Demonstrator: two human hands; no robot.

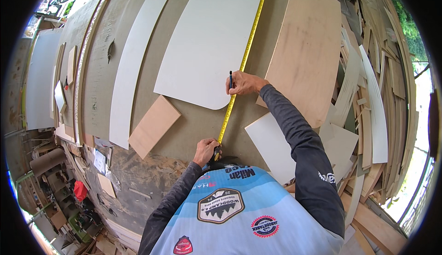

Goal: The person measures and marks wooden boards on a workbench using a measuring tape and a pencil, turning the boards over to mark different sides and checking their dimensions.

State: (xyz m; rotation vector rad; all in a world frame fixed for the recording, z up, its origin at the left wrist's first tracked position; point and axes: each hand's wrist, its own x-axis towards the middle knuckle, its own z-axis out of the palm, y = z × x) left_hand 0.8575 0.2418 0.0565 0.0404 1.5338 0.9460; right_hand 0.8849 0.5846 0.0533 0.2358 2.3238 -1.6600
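My left hand [206, 152] is closed around the dark case of a tape measure [217, 153], close to my body. Its yellow blade [252, 35] runs away from me along the right edge of a large white panel [209, 43] with a rounded near corner. A dark pencil [230, 79] stands upright in the fingers of my right hand [245, 83], which rests over the blade and the panel edge near that corner. The pencil's tip is hidden by the fingers.
A plywood board [304, 48] lies to the right, a white offcut [274, 144] nearer me. On the left are a small wooden piece [154, 126], a narrow white strip [138, 66] and a saw-toothed dark piece [110, 51]. Stacked scrap boards [391, 89] fill the far right.
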